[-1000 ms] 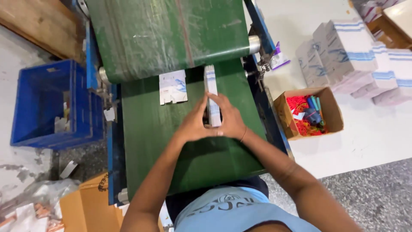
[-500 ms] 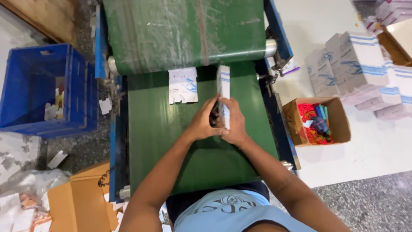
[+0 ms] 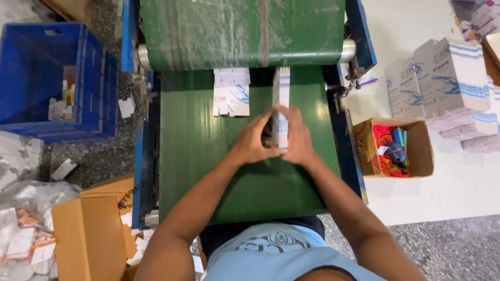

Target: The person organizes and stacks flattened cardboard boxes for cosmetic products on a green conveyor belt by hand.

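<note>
A stack of flat white-and-blue cartons point(image 3: 281, 104), stood on edge, is clasped between the left hand point(image 3: 255, 143) and the right hand point(image 3: 297, 140) on the green table point(image 3: 198, 156). One flat carton point(image 3: 231, 92) is laid just beside it. An open brown box point(image 3: 396, 148) of red bands and stacked white packages point(image 3: 448, 78) are seen on the pale floor point(image 3: 442, 192) to the right, a blue crate point(image 3: 47, 78) to the left.

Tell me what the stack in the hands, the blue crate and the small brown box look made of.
Stack of flat cartons: thin printed cardboard, layered white edges. Blue crate: moulded plastic, ribbed glossy walls. Small brown box: corrugated cardboard probably, matt kraft flaps.
</note>
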